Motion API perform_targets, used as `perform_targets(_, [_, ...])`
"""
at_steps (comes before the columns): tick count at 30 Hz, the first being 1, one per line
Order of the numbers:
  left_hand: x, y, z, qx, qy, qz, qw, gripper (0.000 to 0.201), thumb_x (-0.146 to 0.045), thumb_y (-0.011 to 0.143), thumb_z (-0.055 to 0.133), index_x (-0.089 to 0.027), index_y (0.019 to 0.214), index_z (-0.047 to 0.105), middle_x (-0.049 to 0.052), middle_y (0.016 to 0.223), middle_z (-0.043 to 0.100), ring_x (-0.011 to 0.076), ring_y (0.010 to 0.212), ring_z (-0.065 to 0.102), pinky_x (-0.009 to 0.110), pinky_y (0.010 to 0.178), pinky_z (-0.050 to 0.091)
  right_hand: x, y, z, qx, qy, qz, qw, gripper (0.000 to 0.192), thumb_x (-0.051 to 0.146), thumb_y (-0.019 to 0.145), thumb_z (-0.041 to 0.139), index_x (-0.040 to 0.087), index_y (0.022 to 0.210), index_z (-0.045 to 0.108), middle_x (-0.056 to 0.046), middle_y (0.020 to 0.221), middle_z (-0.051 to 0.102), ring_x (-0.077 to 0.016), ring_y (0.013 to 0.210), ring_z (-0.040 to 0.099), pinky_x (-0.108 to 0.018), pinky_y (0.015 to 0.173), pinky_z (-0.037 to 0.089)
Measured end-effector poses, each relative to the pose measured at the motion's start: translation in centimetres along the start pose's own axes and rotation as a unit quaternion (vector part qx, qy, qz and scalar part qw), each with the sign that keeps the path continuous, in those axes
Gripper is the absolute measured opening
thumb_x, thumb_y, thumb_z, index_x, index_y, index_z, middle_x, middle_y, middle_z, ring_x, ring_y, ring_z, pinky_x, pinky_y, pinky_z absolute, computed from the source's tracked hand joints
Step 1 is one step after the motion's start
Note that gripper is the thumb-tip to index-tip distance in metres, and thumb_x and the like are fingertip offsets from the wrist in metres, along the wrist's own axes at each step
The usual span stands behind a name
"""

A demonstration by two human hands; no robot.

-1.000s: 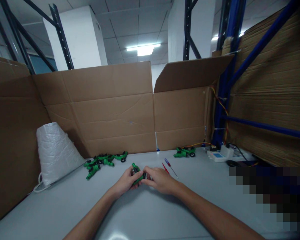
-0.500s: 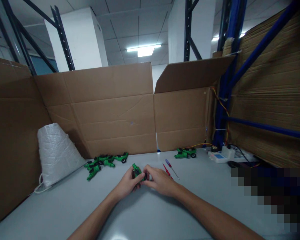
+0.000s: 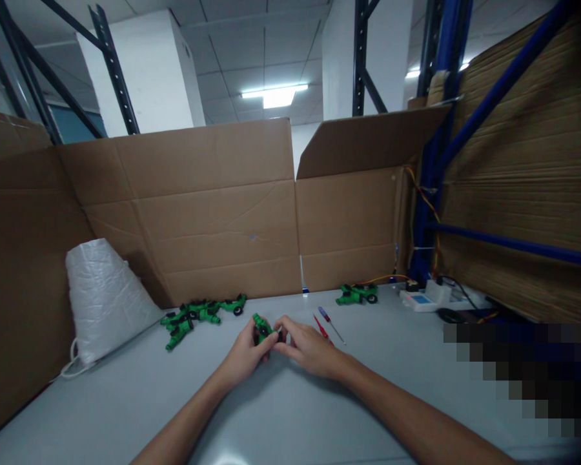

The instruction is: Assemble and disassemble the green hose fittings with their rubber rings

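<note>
at table centre | left hand [image 3: 244, 354] and right hand [image 3: 310, 349] both pinching one green toy car [image 3: 262, 329] | progress: assembly seemingly mid-way; green cars pile [image 3: 198, 313] lies beside; screwdrivers [image 3: 326, 323] untouched

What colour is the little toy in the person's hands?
Green with black wheels, seen in the head view: toy.

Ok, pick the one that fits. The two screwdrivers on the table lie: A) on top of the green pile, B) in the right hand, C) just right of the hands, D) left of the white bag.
C: the screwdrivers lie on the table just right of the right hand, untouched.
</note>
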State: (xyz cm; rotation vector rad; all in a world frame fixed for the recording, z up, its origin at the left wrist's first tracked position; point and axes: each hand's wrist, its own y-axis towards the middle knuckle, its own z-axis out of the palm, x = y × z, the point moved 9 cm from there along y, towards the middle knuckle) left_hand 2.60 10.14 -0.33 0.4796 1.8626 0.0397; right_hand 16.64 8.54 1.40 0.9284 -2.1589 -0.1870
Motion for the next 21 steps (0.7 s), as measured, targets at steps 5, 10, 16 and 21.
perform_targets(5, [0.4, 0.2, 0.3, 0.030, -0.005, -0.024, 0.999, 0.048, -0.063, 0.091, 0.069, -0.017, 0.097, 0.055, -0.002, 0.068, 0.062, 0.0130, 0.057, 0.057, 0.023, 0.053, 0.037, -0.1, -0.1, -0.3, -0.004, -0.010, 0.007, 1.000, 0.029, 0.038, 0.097, 0.070, 0.024, 0.117, 0.054, -0.003, 0.101, 0.071, -0.0207, 0.088, 0.067, -0.028, 0.079, 0.045])
perform_targets(10, [0.6, 0.3, 0.0, 0.024, -0.036, -0.060, 0.997, 0.055, -0.069, 0.085, 0.072, -0.016, 0.095, 0.060, 0.000, 0.068, 0.065, 0.0132, 0.055, 0.058, 0.023, 0.051, 0.038, 0.7, -0.2, -0.2, 0.006, -0.018, 0.001, 1.000, 0.026, 0.034, 0.099, 0.068, 0.024, 0.119, 0.055, -0.005, 0.112, 0.070, -0.0215, 0.098, 0.066, -0.029, 0.084, 0.045])
perform_targets(16, [0.6, 0.1, 0.0, 0.017, -0.054, -0.081, 0.995, 0.051, -0.066, 0.087, 0.071, -0.017, 0.092, 0.059, 0.000, 0.070, 0.065, 0.0137, 0.059, 0.060, 0.023, 0.054, 0.039, 1.0, -0.1, -0.3, 0.017, -0.070, 0.005, 0.997, 0.021, 0.041, 0.103, 0.062, 0.022, 0.112, 0.059, -0.007, 0.106, 0.073, -0.0239, 0.098, 0.068, -0.029, 0.081, 0.043])
perform_targets(21, [0.7, 0.0, 0.4, 0.044, -0.042, -0.077, 0.995, 0.050, -0.064, 0.090, 0.068, -0.015, 0.093, 0.060, 0.002, 0.072, 0.066, 0.0138, 0.061, 0.059, 0.024, 0.054, 0.038, 0.9, 0.0, -0.1, 0.028, -0.126, 0.003, 0.992, 0.024, 0.041, 0.108, 0.051, 0.020, 0.104, 0.062, -0.009, 0.098, 0.075, -0.0251, 0.090, 0.069, -0.030, 0.073, 0.039])
